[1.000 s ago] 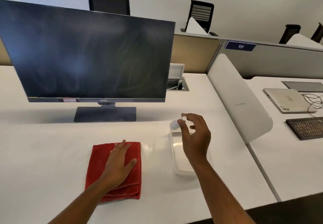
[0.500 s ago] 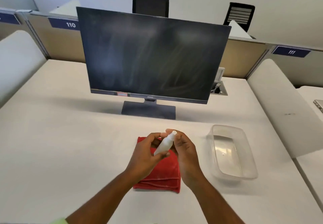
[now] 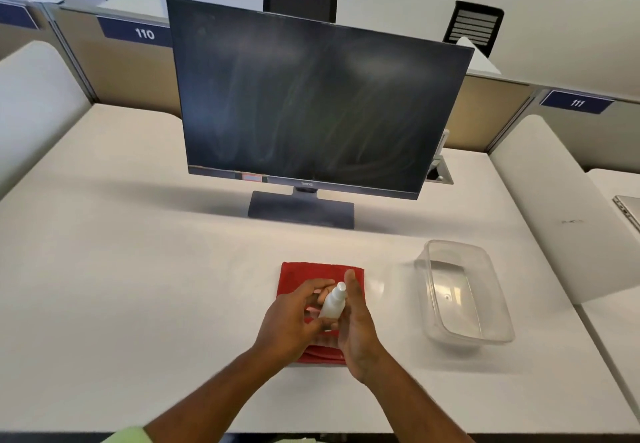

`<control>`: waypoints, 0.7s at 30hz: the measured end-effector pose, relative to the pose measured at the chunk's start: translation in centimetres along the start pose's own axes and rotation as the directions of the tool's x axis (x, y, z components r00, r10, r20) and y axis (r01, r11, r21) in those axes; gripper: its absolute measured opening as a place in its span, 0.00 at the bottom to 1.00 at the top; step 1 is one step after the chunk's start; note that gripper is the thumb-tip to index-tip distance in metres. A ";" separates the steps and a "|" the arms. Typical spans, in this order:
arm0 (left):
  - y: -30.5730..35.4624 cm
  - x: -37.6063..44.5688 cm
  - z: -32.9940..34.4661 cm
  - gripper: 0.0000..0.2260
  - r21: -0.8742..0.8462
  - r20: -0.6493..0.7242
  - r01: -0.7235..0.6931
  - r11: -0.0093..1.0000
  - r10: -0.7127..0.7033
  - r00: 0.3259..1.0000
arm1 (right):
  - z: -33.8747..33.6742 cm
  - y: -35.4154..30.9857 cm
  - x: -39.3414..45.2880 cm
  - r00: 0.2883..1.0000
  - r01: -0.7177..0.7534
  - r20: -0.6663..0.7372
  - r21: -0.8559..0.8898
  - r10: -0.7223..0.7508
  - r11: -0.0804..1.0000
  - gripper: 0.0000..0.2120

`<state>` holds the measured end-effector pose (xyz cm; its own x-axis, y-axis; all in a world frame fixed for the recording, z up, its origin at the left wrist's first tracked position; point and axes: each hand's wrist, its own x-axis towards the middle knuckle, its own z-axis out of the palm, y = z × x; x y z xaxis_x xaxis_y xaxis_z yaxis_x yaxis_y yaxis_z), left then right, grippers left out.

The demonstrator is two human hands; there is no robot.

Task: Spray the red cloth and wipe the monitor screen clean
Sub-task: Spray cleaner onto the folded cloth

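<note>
**deskguy:** Red cloth is folded on the white desk, right under both hands, approx centre front. Small white spray bottle is held between them, nozzle end up & tilted away from the person. Left hand curls its fingers round the bottle's left side, right hand presses flat-ish against the other side w/ fingers pointing up. So both are gripping the bottle, directly above the cloth.

**pixelnan:** where's the monitor vs the hands?

**deskguy:** Straight ahead of them, well past the cloth, upright on a dark flat stand. Screen's off & streaky. Logo on the bottom bezel is too blurry, can't read it for sure. There's a small reddish sticker on that bezel too, unreadable.

**pixelnan:** anything else w/ text?

**deskguy:** Yep, blue tag "110" on the partition beyond & left of the hands, "111" beyond & right. Wall lettering up top right ends in "who wait". Clear plastic tub sits just right of the right hand, not touching the cloth.
</note>
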<state>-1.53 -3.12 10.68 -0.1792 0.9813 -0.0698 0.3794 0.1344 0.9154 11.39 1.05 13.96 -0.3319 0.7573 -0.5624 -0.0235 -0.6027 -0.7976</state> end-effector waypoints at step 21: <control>-9.7 -0.9 -1.6 0.28 0.415 -0.129 0.142 0.898 -0.097 0.987 | -6.9 2.2 3.3 0.913 0.018 -0.076 -0.974 -0.401 0.226 0.47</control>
<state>-6.52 -5.53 2.50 -0.3309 0.9377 -0.1062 0.6924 0.3177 0.6478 16.78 3.92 8.85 -0.2216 0.9521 -0.2107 0.9074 0.1223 -0.4021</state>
